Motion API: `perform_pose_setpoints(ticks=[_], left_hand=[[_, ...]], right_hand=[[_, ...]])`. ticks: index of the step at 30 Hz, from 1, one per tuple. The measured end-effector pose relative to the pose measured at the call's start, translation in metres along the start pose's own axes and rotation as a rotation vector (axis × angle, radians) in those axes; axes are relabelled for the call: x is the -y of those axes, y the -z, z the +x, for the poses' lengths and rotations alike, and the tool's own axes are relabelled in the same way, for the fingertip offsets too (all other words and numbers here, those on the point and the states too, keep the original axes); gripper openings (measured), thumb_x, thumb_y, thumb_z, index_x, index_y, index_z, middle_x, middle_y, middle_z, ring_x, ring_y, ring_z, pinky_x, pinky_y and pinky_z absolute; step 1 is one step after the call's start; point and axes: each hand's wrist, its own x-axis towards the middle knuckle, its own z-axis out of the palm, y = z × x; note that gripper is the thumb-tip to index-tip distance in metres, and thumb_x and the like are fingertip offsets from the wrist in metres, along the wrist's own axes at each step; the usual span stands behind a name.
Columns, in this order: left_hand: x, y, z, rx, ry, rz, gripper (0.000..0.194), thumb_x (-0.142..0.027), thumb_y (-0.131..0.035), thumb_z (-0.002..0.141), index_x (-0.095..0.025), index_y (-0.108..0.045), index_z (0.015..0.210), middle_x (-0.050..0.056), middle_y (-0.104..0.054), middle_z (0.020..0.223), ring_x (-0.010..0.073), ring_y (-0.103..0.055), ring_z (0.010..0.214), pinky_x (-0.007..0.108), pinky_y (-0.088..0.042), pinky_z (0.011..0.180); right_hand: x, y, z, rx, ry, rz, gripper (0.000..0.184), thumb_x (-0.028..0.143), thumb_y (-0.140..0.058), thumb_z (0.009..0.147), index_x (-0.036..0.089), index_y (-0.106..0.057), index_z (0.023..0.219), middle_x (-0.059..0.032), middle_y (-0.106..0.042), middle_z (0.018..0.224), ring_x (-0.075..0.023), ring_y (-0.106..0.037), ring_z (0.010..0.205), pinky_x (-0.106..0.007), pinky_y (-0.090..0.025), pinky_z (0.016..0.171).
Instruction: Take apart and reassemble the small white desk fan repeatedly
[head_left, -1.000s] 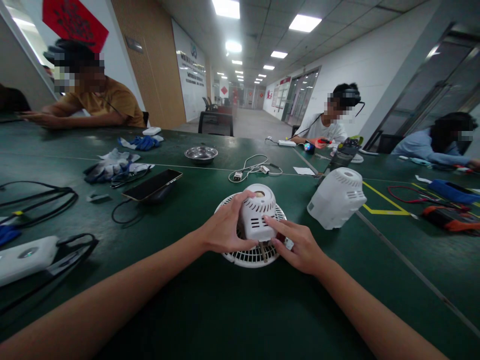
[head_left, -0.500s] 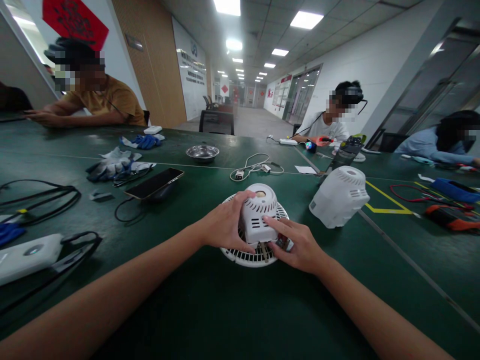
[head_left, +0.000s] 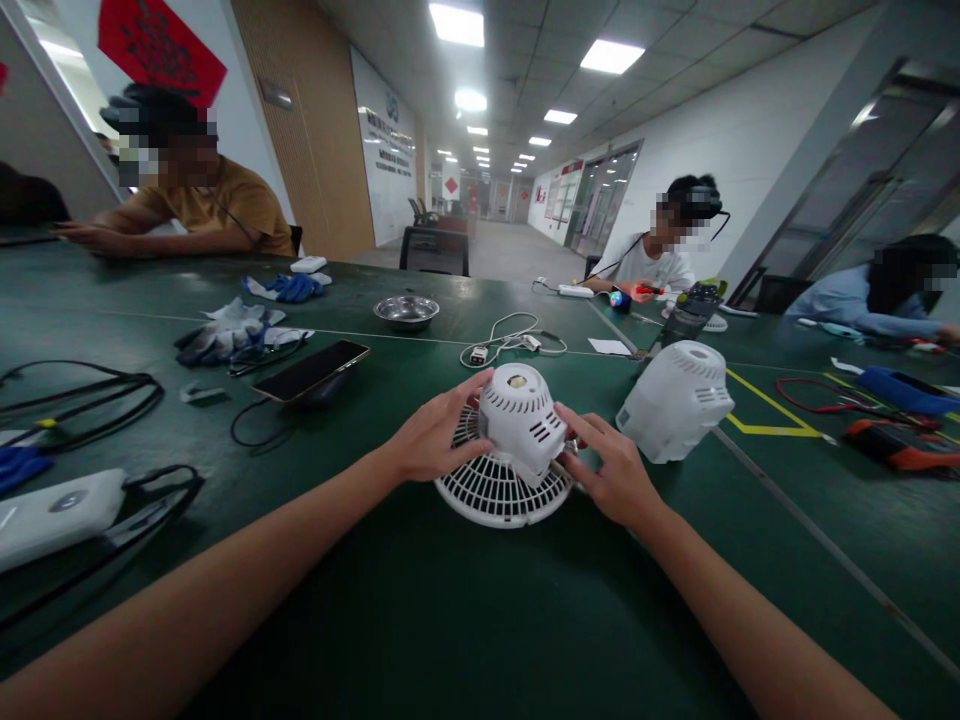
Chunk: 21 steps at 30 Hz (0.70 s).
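Note:
A white slotted fan motor housing [head_left: 519, 415] sits over a round white fan grille [head_left: 491, 497] on the table in front of me. My left hand [head_left: 435, 432] grips the housing from its left side, thumb low and fingers near the top. At its right edge, my right hand [head_left: 611, 468] has bent fingers around the lower corner, where a small part is mostly hidden by the fingertips. To the right stands a larger white plastic cover [head_left: 675, 405] with slots in its side.
Behind the grille lie a white coiled cable [head_left: 495, 345] and a steel bowl [head_left: 406, 312]. Leftward are a phone [head_left: 313, 370], gloves [head_left: 229, 332] and black cables [head_left: 90, 385]. An orange-black meter [head_left: 904, 445] lies at right. Several people sit around the table.
The motor housing has turned on the grille, its slotted side now facing more to the right. Both hands shifted with it, the right one slightly up and rightward.

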Motion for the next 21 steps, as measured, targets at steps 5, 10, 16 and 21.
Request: perform_pose_setpoints(ticks=[5,10,16,21], left_hand=[[0.018,0.0,-0.003,-0.085,0.308,-0.132,0.061,-0.052,-0.039,0.099,-0.022,-0.038,0.153,0.015,-0.055,0.145,0.0332,-0.056,0.129,0.055,-0.045,0.105],[0.027,-0.001,-0.001,-0.087,0.42,-0.185,0.053,-0.052,-0.037,0.1,-0.018,-0.061,0.132,0.011,-0.068,0.128,0.0284,-0.065,0.114,0.044,-0.05,0.098],[0.027,-0.002,-0.001,-0.089,0.507,-0.188,0.056,-0.058,-0.035,0.099,-0.017,-0.061,0.129,0.011,-0.071,0.117,0.0288,-0.068,0.102,0.041,-0.052,0.083],[0.023,0.0,-0.006,-0.187,0.44,-0.34,0.054,-0.058,-0.033,0.1,-0.017,-0.06,0.124,0.009,-0.072,0.104,0.0264,-0.068,0.092,0.04,-0.052,0.081]], right_hand=[[-0.014,0.009,0.001,-0.016,-0.126,0.02,0.051,0.025,-0.053,0.096,0.027,-0.053,0.146,-0.0068,-0.07,0.108,-0.0207,-0.066,0.086,-0.043,-0.057,0.084],[-0.008,0.01,-0.003,-0.067,-0.137,0.115,0.049,0.029,-0.047,0.097,0.025,-0.05,0.147,-0.0083,-0.069,0.114,-0.0236,-0.066,0.096,-0.046,-0.055,0.089],[0.014,-0.003,-0.002,0.054,-0.218,0.088,0.094,0.048,-0.075,0.08,0.022,-0.028,0.156,-0.0175,-0.056,0.139,-0.0346,-0.06,0.118,-0.056,-0.052,0.098],[0.02,-0.008,0.001,-0.003,-0.325,0.199,0.101,0.039,-0.084,0.071,0.024,-0.03,0.155,-0.0156,-0.061,0.134,-0.0347,-0.064,0.114,-0.059,-0.052,0.099]])
